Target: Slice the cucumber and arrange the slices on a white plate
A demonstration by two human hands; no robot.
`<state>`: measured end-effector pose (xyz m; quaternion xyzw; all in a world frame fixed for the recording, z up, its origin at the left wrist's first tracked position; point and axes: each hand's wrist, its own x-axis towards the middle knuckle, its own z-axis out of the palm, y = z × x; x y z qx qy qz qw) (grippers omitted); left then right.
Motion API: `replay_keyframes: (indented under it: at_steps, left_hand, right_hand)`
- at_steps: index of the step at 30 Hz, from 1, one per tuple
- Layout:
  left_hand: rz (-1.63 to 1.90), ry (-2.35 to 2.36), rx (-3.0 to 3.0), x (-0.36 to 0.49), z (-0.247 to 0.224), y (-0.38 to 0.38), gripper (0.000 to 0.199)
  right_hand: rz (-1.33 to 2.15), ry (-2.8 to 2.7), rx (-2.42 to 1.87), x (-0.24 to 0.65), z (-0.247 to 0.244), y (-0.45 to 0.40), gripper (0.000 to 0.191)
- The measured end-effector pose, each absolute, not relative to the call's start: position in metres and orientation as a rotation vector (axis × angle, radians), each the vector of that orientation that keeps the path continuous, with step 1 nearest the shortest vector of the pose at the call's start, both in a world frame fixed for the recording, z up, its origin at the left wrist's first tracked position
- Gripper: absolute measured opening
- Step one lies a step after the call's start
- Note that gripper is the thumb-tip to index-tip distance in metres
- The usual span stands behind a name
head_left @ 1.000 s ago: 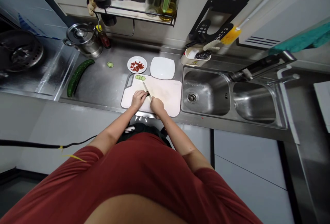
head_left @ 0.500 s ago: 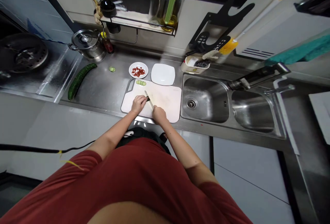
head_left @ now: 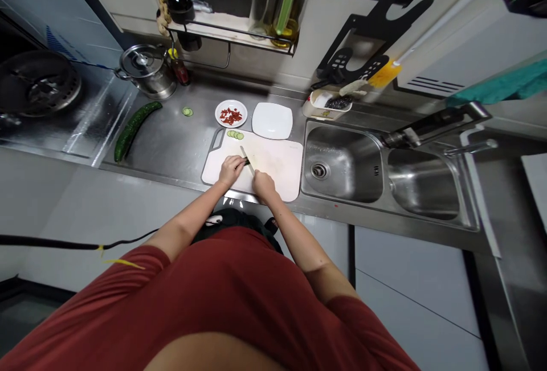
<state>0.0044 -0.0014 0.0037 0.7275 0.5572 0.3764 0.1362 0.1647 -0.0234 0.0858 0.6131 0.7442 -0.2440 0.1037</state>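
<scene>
On the white cutting board (head_left: 280,160), my right hand (head_left: 264,183) is closed round the handle of a kitchen knife (head_left: 247,157), its blade pointing away from me and to the left. My left hand (head_left: 231,170) presses a small dark green cucumber piece (head_left: 247,161) onto the board, fingers closed, right beside the blade. Most of that piece is hidden by the fingers and the knife. A row of pale green cucumber slices (head_left: 235,134) lies at the board's far left corner, near its grey handle.
Behind the board stand a plate of chopped red pieces (head_left: 231,114) and a white square plate (head_left: 272,120). A long cucumber (head_left: 133,131), some slices (head_left: 187,111) and a steel pot (head_left: 147,72) are to the left. The double sink (head_left: 342,160) borders the board's right side.
The camera view has shifted slightly. Both hands stay at nearly the same place on the board, with the knife still beside the cucumber piece.
</scene>
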Motion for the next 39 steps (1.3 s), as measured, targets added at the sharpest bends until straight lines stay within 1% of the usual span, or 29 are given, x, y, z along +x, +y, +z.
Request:
replay_keyframes:
  at_steps: [20, 28, 39]
  left_hand:
    - [1.075, 1.622, 2.107, 0.004, 0.006, -0.001, 0.024]
    - [1.077, 1.623, 2.109, 0.005, 0.006, -0.002, 0.023]
    - [1.086, 1.619, 2.101, 0.004, 0.007, -0.003, 0.023]
  right_hand:
    - [-0.749, 2.164, 1.808, 0.167, 0.089, -0.031, 0.026]
    - [-0.737, 2.148, 1.827, 0.16, 0.088, -0.018, 0.025]
    - [-0.738, 2.198, 1.845, 0.146, 0.087, -0.002, 0.028]
